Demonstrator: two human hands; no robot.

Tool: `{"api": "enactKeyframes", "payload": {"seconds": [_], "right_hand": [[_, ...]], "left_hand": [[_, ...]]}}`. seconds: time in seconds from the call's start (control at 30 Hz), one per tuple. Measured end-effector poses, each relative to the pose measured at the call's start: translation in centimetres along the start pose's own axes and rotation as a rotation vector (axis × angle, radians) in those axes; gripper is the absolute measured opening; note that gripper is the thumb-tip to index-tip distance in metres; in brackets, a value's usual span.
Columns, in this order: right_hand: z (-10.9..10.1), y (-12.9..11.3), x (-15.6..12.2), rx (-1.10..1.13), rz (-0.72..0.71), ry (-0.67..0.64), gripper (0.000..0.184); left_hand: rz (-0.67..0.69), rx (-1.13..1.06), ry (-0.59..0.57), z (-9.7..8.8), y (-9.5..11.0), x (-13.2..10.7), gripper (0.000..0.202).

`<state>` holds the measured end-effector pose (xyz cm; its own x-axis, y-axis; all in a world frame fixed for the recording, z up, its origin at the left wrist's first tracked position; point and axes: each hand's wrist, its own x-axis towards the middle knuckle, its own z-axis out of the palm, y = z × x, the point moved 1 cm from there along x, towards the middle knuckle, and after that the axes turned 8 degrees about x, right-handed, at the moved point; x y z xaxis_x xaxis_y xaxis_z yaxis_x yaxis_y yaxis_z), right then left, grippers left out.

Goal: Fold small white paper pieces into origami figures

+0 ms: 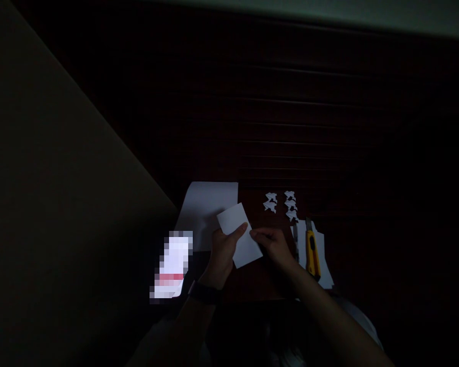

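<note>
In the dim head view, a white rectangular piece of paper (247, 251) is held up at a slant above the dark table. My left hand (222, 252), with a dark band at the wrist, grips it from the left, thumb lying flat across its face and the other fingers hidden behind. At the paper's right edge, my right hand (274, 245) pinches with thumb and forefinger. Whether the paper is a single layer or folded I cannot tell. Beneath and beyond it lies a larger white sheet (214, 196).
Several small folded paper figures (290, 204) stand in two columns at the back right. A yellow box cutter (312, 255) and a dark pen (296, 242) rest on a stack of white paper (325, 265). Left of my left hand glows a blurred-out phone-like screen (174, 260). Walls rise behind and left.
</note>
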<state>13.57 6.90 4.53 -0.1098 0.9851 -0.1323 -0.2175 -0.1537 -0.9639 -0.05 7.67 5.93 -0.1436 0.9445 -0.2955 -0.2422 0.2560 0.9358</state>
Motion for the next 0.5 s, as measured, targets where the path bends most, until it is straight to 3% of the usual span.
{"api": "enactKeyframes", "payload": {"seconds": [0.23,0.5], "right_hand": [[-0.1,0.2,-0.3,-0.092,-0.005,-0.007,0.024],[0.1,0.0,-1.1,-0.213,-0.036,-0.097,0.030]], "left_hand": [[-0.001,0.034,0.028,-0.5,0.8,0.3,0.040],[-0.006,0.135,0.170,-1.7,2.3,0.4,0.038]]}}
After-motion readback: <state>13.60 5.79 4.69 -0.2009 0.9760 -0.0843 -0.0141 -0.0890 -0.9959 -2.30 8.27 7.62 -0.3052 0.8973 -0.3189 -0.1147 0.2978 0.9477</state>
